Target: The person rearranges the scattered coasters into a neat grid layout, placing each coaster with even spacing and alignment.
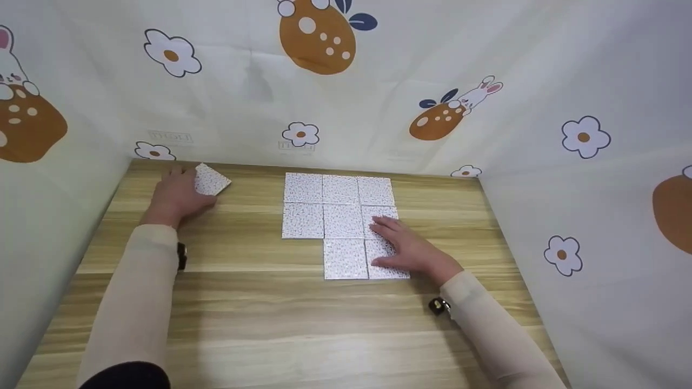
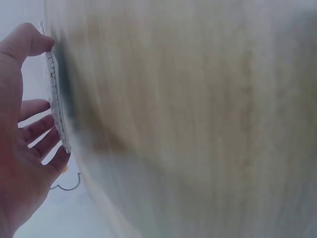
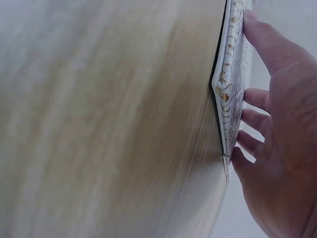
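At the far left of the table, my left hand (image 1: 177,195) grips a loose white speckled square tile (image 1: 211,180) by its edges, turned so a corner points right. Thumb and fingertips meet the rim of this tile (image 2: 55,94) in the left wrist view, and a shadow lies beside it on the wood. Several matching tiles (image 1: 343,221) lie edge to edge in the middle: three at the back, three behind the front pair. My right hand (image 1: 411,251) rests with spread fingers on the right-hand tiles, partly covering two. The right wrist view shows its fingertips on a tile's top face (image 3: 240,64).
The wooden table (image 1: 281,329) meets a pale patterned curtain (image 1: 227,108) at the back and on both sides. Bare wood shows at the front-left corner of the tile block, beside the front pair, and between the block and the left hand.
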Action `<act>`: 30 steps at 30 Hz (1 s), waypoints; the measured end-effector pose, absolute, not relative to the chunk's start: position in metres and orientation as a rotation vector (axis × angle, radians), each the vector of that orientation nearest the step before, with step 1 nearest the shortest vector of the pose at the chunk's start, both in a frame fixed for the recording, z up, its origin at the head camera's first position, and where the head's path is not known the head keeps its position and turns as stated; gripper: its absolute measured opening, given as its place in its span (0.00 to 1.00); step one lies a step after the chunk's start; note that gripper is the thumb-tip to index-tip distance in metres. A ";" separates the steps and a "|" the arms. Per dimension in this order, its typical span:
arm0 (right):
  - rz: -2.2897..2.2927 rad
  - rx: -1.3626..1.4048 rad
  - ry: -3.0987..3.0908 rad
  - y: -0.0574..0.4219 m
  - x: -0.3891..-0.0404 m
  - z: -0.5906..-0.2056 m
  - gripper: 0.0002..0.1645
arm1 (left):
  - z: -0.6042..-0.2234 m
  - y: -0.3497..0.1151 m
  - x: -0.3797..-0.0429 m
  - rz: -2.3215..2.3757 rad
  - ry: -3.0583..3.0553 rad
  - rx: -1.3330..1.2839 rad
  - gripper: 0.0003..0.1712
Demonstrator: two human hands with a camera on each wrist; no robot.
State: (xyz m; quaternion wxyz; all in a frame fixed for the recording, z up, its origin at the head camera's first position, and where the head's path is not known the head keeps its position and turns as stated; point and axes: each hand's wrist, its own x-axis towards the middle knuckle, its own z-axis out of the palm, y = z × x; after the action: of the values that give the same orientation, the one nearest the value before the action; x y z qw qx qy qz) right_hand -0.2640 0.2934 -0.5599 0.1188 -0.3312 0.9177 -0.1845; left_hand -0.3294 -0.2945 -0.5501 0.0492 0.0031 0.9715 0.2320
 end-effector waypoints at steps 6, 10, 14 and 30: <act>-0.521 -0.964 2.686 0.294 -0.265 -0.561 0.60 | -0.544 -0.288 -0.323 0.723 2.913 0.127 0.57; -0.516 -0.964 2.690 0.295 -0.265 -0.562 0.60 | -0.543 -0.282 -0.320 0.725 2.884 0.208 0.57; -0.507 -0.970 2.693 0.294 -0.265 -0.562 0.60 | -0.542 -0.275 -0.317 0.740 2.841 0.283 0.56; -0.513 -0.990 2.700 0.294 -0.266 -0.564 0.59 | -0.530 -0.238 -0.303 0.662 2.831 0.531 0.55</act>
State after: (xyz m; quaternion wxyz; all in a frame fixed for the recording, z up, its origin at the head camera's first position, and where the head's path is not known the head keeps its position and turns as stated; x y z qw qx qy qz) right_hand -0.2657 0.2941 -0.5636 0.1102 -0.3369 0.9186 -0.1744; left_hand -0.3027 -0.2376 -0.5303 0.0929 0.1788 0.9538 0.2229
